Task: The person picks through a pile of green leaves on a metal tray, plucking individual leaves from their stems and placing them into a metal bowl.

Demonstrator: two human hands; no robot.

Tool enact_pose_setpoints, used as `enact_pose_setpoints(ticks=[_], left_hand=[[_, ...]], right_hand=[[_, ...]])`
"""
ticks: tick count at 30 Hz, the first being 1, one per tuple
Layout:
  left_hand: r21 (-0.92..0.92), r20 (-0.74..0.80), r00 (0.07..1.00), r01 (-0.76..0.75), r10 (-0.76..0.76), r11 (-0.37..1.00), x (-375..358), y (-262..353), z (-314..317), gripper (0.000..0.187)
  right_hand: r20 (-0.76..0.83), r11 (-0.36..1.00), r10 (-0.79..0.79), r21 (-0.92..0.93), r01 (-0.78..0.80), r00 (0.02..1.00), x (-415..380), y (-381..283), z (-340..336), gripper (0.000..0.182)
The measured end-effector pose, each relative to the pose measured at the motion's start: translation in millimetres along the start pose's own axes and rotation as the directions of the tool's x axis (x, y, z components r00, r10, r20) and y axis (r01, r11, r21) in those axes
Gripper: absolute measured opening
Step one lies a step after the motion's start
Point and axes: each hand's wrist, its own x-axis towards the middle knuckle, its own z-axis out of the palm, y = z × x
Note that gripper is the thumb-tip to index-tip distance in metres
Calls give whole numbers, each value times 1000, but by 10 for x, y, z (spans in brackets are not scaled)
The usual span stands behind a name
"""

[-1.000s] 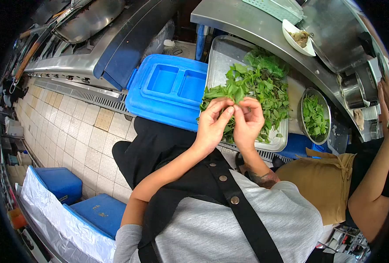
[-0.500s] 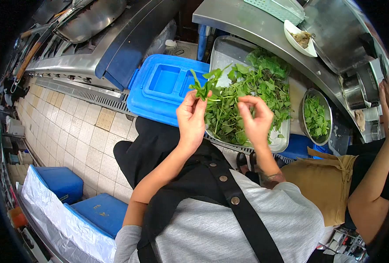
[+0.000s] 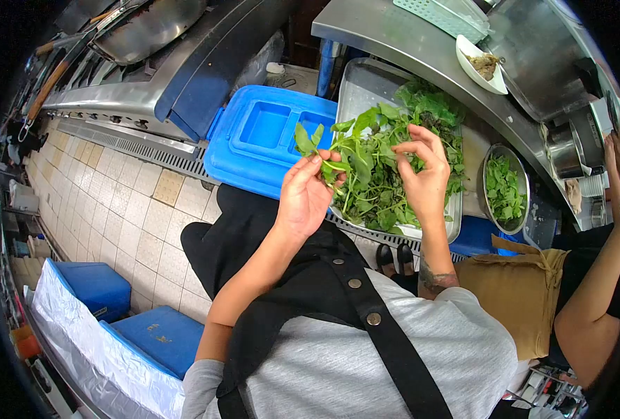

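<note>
My left hand (image 3: 305,190) is closed around the stems of a leafy green sprig (image 3: 341,144), whose leaves stick out past the thumb and fingers. My right hand (image 3: 424,172) is held up to the right of the sprig, its thumb and fingers curved and apart, with nothing visible between them. Below both hands, a metal tray (image 3: 355,87) holds a heap of loose leafy greens (image 3: 383,195). A green plastic bag (image 3: 428,101) lies at the tray's far end. To the right stands a metal bowl (image 3: 523,220) with picked leaves (image 3: 503,187) in it.
Left of the tray is a blue lidded box (image 3: 236,164). A steel counter (image 3: 394,35) behind bears a white dish (image 3: 488,77) and a pale green basket (image 3: 449,17). On the right, another person in a tan apron (image 3: 512,290) stands close by. A stove (image 3: 121,98) is at upper left.
The sprig in my left hand has turned and spreads further right. My right hand has moved up and slightly right, its fingers more spread.
</note>
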Motion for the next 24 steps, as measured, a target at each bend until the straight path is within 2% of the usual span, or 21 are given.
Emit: enact_pose_setpoints(ticks=[2,4,5,8,11,16,19,22,24], left_hand=[[-70,-4,999,43,-44,997,20,-4,-28,14],[-106,-28,996,76,-79,991,31,-3,-53,15],[-40,-28,997,73,-74,997,27,-4,-51,15],[165,-14,999,43,-42,985,-25,-17,12,16],[334,41,999,-10,-4,942,-52,-71,69,16],[426,115,993,-18,-34,904,-65,-90,22,16],[489,117,993,-31,-31,871,-60,-90,0,15],[611,121,993,-86,15,787,-75,-101,-1,12],[693,155,987,-143,48,707,-71,-86,14,12]], right_hand=[[-48,999,-6,34,8,999,22,-69,-2,11],[50,993,50,107,-55,997,-23,37,-40,18],[99,986,76,142,-90,992,-41,74,-52,21],[43,989,-56,140,50,998,-16,-164,27,26],[181,953,-286,-44,298,941,-8,-221,119,31],[201,953,-283,-56,299,938,-33,-132,213,20],[278,976,-220,56,213,935,-25,-144,207,14],[270,976,-205,130,175,941,-62,-127,226,9],[239,967,-73,254,10,968,-110,-144,292,9]])
